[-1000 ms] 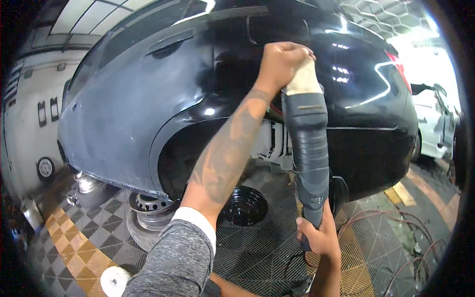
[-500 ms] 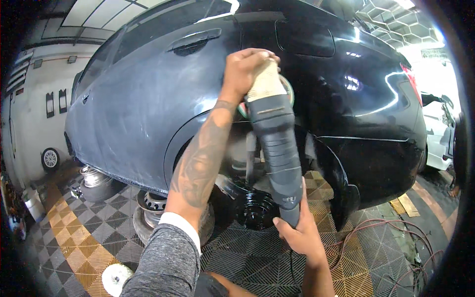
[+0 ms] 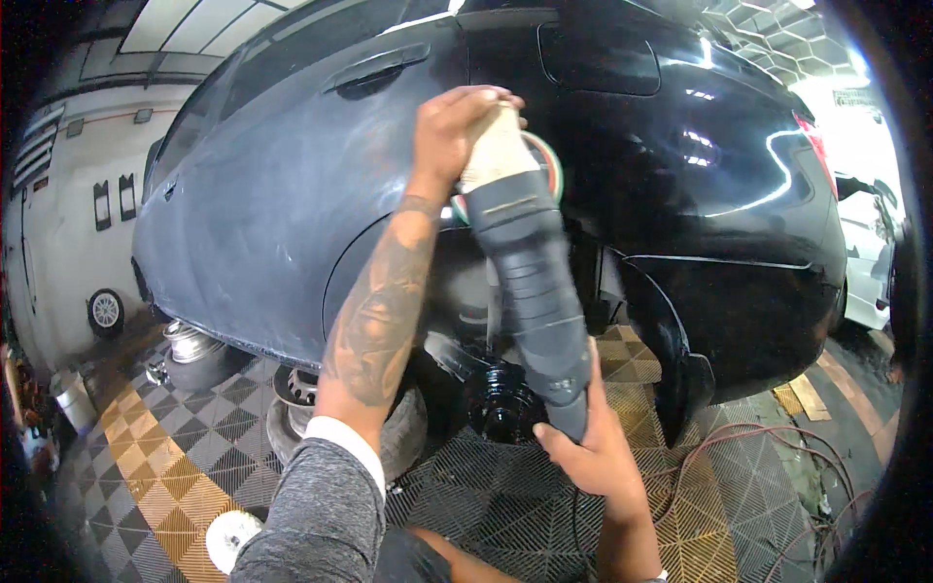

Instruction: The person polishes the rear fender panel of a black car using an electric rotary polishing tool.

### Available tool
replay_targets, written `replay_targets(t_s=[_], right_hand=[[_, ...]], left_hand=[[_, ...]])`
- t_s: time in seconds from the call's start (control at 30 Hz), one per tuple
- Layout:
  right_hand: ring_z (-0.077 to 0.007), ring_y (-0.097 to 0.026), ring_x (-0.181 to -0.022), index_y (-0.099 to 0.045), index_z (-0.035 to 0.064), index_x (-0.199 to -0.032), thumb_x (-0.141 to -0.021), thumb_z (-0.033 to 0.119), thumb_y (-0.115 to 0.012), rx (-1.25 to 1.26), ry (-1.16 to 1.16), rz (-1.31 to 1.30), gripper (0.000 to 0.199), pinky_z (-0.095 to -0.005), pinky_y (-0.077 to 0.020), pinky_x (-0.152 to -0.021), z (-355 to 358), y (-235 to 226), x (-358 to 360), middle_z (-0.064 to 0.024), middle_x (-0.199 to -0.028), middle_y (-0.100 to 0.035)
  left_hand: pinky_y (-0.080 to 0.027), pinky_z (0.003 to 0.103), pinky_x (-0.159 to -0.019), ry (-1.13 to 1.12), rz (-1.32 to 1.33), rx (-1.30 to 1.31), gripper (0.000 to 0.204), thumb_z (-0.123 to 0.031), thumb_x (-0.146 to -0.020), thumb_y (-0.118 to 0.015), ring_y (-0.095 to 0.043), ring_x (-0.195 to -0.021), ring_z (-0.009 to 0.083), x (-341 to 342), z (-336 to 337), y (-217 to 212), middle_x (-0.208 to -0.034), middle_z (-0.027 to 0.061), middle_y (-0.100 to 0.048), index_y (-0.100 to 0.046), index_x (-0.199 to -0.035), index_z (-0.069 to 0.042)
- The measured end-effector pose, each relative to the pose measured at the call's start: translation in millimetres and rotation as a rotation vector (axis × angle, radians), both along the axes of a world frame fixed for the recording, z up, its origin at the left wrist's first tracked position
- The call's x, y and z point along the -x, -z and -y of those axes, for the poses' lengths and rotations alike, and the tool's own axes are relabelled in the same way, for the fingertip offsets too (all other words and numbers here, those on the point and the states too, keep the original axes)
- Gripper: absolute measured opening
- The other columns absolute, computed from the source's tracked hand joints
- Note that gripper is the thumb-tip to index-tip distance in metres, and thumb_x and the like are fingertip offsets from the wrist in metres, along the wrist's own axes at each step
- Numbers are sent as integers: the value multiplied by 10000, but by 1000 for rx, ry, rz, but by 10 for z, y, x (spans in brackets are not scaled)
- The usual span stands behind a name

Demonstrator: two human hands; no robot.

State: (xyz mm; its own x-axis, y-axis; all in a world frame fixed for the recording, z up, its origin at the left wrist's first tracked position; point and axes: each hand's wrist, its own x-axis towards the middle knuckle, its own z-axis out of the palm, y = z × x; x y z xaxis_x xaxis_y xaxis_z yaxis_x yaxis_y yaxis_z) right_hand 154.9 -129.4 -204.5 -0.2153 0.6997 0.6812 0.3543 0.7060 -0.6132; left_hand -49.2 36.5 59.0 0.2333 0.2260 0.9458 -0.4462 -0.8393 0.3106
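Note:
Both my hands hold a long dark grey polishing machine (image 3: 536, 282) against the side of a black car (image 3: 719, 223). My left hand (image 3: 455, 131) wraps round its tan, taped head end at the top. The fingers of my right hand (image 3: 593, 437) close round the lower end of its body. Behind the head shows part of a round pad (image 3: 550, 165) with a red and green rim, at the panel above the rear wheel arch. Most of the pad is hidden by the machine and my left hand. A hazy dull film covers the rear door (image 3: 262, 204).
Under the wheel arch sits the bare black hub (image 3: 502, 408). A wheel (image 3: 398, 437) lies beneath the sill, another (image 3: 194, 350) farther left. A white round pad (image 3: 231, 536) is on the tiled floor. Reddish hoses (image 3: 777, 437) coil at the right.
The head end of the polishing machine and my left hand have shifted slightly left and up along the panel. My right hand keeps its hold low on the body.

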Motion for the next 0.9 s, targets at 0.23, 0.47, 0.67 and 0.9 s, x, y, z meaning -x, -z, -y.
replay_targets(t_s=[0.23, 0.47, 0.67, 0.9], right_hand=[[-137, -562, -617, -97, 77, -1601, -811, -13, -659, 274, -10, -399, 974, -282, -497, -568, 283, 148, -512, -95, -985, -627], [-144, -567, -609, -254, 52, -1536, -826, -48, -638, 280, 41, -523, 813, -295, -487, -552, 315, 386, -773, -65, -875, -604], [-146, -572, -623, -243, 59, -1543, -820, -33, -659, 321, 62, -496, 839, -293, -498, -561, 312, 260, -593, -92, -991, -603], [-285, -676, -838, 34, 101, -1602, -835, 77, -683, 226, 13, -202, 1050, -384, -547, -781, 46, 37, -186, -209, -1192, -636]], left_hand=[[-593, 332, -732, -120, 13, -141, 270, -181, -918, -613, -724, -784, 214, -1034, 238, -3, -914, 148, -747, -725, -966, 60], [-567, 302, -684, -74, 10, -38, 166, -81, -854, -661, -702, -734, 173, -1644, 348, -6, -850, 132, -745, -740, -877, 63], [-563, 295, -688, -28, 61, -5, 170, -83, -813, -678, -706, -720, 159, -1430, 276, -23, -807, 123, -751, -756, -850, 63], [-610, 381, -788, -276, -4, -286, 303, -175, -920, -600, -735, -844, 279, -408, -45, -119, -985, 194, -732, -677, -1050, 88]])
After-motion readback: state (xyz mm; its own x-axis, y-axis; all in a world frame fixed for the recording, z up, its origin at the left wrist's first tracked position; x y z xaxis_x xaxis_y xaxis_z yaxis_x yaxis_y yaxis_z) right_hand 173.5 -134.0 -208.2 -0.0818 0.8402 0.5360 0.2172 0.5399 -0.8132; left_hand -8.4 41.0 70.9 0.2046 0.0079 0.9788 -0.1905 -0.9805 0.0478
